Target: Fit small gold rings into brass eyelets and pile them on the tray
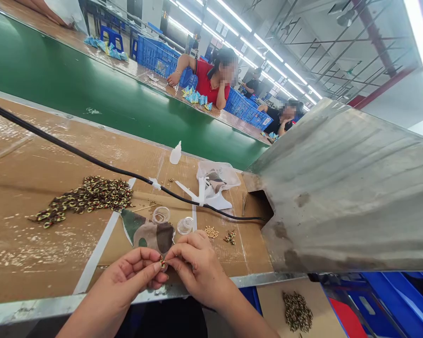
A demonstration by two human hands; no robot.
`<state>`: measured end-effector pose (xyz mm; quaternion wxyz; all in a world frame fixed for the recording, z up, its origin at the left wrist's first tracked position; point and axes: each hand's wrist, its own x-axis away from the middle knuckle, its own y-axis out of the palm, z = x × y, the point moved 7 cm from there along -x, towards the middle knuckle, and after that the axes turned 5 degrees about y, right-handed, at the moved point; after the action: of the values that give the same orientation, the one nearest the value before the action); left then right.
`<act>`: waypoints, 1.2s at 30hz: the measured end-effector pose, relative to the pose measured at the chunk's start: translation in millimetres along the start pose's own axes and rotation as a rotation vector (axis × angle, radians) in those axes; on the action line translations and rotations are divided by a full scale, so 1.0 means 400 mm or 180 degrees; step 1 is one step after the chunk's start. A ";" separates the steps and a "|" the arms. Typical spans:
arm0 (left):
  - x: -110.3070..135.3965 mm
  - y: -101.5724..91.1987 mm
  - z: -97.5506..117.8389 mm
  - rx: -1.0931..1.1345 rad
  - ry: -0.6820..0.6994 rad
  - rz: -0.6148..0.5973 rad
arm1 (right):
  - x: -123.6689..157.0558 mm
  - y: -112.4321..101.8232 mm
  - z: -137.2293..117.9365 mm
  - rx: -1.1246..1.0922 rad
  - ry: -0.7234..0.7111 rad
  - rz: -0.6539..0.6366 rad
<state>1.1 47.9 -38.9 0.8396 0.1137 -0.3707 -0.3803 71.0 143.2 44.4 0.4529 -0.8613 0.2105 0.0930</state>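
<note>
Pinching a small patterned piece (162,264) between thumb and forefinger, the left hand (136,274) is positioned above the near edge of the surface (66,253). The right hand (200,270) meets it there, thumb and forefinger pressed together at the same piece.

Containers: a clear plastic box (232,177) sits near the far edge, toward the right end, with camouflage cloth inside; white strips (220,202) lie against its near side. Two round clear cups (161,214) stand just beyond the hands; from here I cannot tell their contents. A white bottle (175,154) stands near the far edge, left of the box.

Surroundings: a camouflage cloth (151,234) lies between the hands and the cups. Loose beige beads (211,232) and a small dark cluster (230,237) lie right of the cups; a large pile of patterned pieces (88,197) lies left of them.

Obstructions: a black cord (91,159) crosses the surface from the left, separating hands from box and bottle, and enters an opening in the metal housing (338,197), which blocks the right end.
</note>
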 end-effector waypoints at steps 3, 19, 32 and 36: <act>0.003 0.002 0.004 -0.0030 -0.0033 -0.0025 | 0.009 0.009 0.001 0.0018 -0.0025 0.0077; -0.005 -0.014 -0.004 0.0186 0.0003 0.0036 | 0.051 0.013 -0.030 0.0170 -0.0483 0.0401; -0.013 -0.012 -0.012 -0.0088 0.0383 -0.0156 | 0.062 0.024 0.024 -0.0839 0.0651 0.0596; -0.016 -0.020 -0.015 -0.0286 0.0626 -0.0034 | 0.065 0.038 0.025 -0.0776 0.0804 0.0641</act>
<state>-1.9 46.5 -50.5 0.8742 0.1147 -0.2685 -0.3880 87.8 136.6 18.2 0.3037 -0.8892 0.3379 0.0538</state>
